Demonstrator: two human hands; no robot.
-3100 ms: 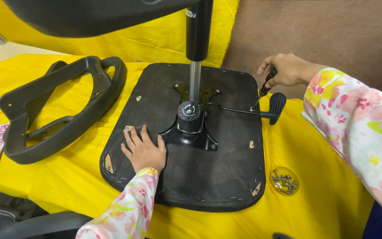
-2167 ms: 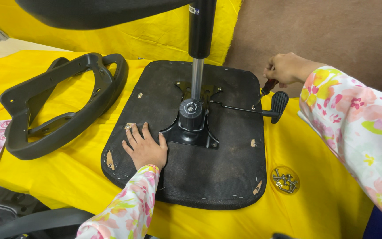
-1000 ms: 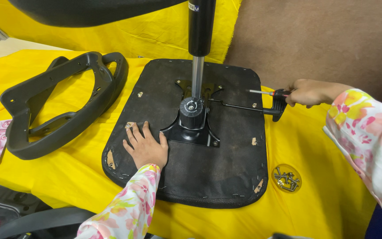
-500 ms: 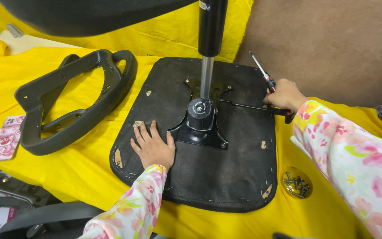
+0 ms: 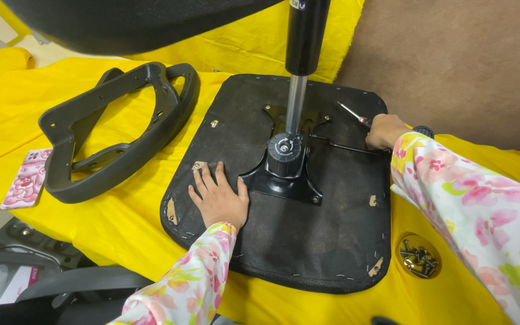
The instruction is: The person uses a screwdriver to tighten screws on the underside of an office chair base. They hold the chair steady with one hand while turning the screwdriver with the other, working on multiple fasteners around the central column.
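Note:
A black chair seat (image 5: 308, 241) lies upside down on a yellow cloth. A black metal mechanism plate (image 5: 284, 174) is mounted at its middle, and a gas lift cylinder (image 5: 299, 72) rises from it. My left hand (image 5: 219, 197) rests flat on the seat bottom, left of the plate. My right hand (image 5: 383, 131) grips a screwdriver (image 5: 351, 112) at the seat's right edge; its tip points toward the plate's far right corner. A thin black lever rod (image 5: 344, 146) runs from the plate to my right hand.
A black plastic armrest frame (image 5: 115, 135) lies left of the seat. A small round dish of screws (image 5: 419, 257) sits at the right. A pink phone case (image 5: 26, 179) lies at the far left. Dark chair parts (image 5: 73, 283) lie below the cloth's edge.
My right hand moved from the lever's handle at the seat's right edge in over the seat, bringing the screwdriver toward the plate. My left hand stayed flat on the seat. The camera shifted slightly.

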